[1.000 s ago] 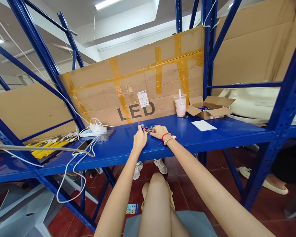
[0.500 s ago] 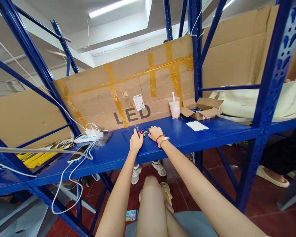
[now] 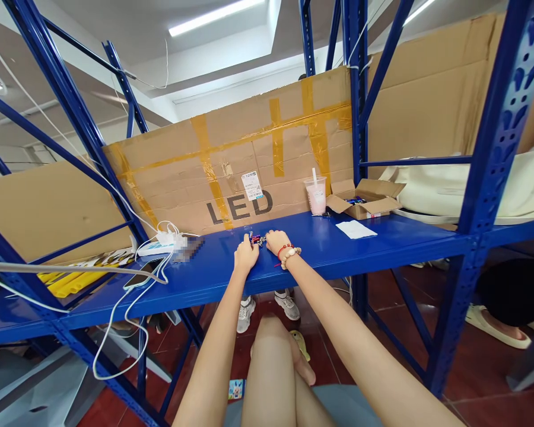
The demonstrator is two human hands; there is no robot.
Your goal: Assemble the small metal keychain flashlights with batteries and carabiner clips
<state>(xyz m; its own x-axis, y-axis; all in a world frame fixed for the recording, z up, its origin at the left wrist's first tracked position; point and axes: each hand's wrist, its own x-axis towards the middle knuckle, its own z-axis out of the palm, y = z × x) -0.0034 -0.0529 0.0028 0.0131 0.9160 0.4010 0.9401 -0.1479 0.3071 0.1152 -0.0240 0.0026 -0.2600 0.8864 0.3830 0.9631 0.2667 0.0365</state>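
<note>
Over the blue shelf table (image 3: 311, 261), both of my hands meet around a cluster of small shiny metal and red-purple pieces (image 3: 257, 240). My left hand (image 3: 245, 256) has its fingers closed on the left end of this cluster. On its right end, the fingertips of my right hand (image 3: 277, 243) are pinched together, with red and beige bracelets (image 3: 290, 254) at the wrist. The pieces are too small to name.
A pink drink cup (image 3: 316, 196), an open cardboard box (image 3: 365, 198) and a white paper (image 3: 356, 229) lie to the right. On the left are a power strip (image 3: 155, 248), a phone (image 3: 143, 274) and white cables. Cardboard (image 3: 169, 196) stands behind.
My right hand has shifted slightly left and turned a little, staying at the metal pieces. More of the red-purple piece shows between the hands. The view has moved slightly.
</note>
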